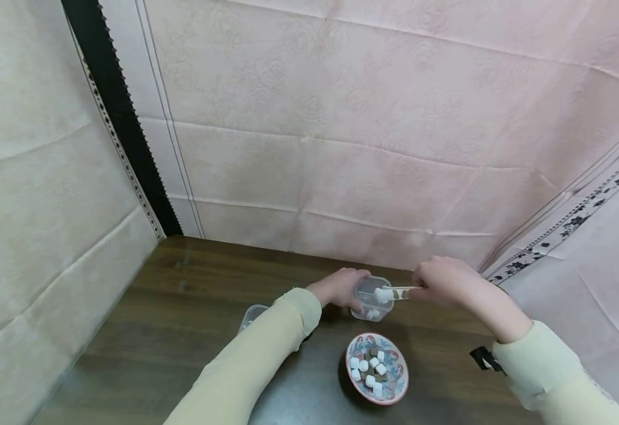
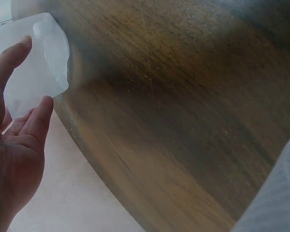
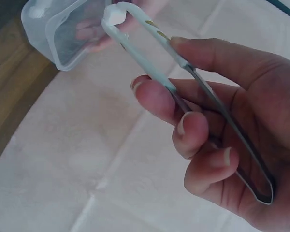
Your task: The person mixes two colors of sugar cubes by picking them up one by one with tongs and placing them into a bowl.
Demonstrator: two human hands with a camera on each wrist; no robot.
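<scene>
My left hand (image 1: 339, 287) holds a clear plastic container (image 1: 364, 287) from its left side. In the left wrist view the thumb and fingers lie along the walls of the container (image 2: 36, 67). My right hand (image 1: 442, 280) grips a pair of small tongs (image 3: 145, 60), metal at the bend with pale green, gold-marked arms. Between the tong tips sits a small white cube (image 3: 116, 15), near the mouth of the container. More white pieces (image 1: 373, 314) show through the container's near end. A patterned bowl (image 1: 402, 386) with several white cubes (image 1: 364, 366) stands closer to me.
Another clear container (image 1: 251, 316) stands on the left, partly hidden by my left forearm. The dark wooden table (image 1: 192, 330) ends at light cloth walls (image 1: 299, 177) behind and at both sides. A black strap (image 1: 484, 358) shows by my right sleeve.
</scene>
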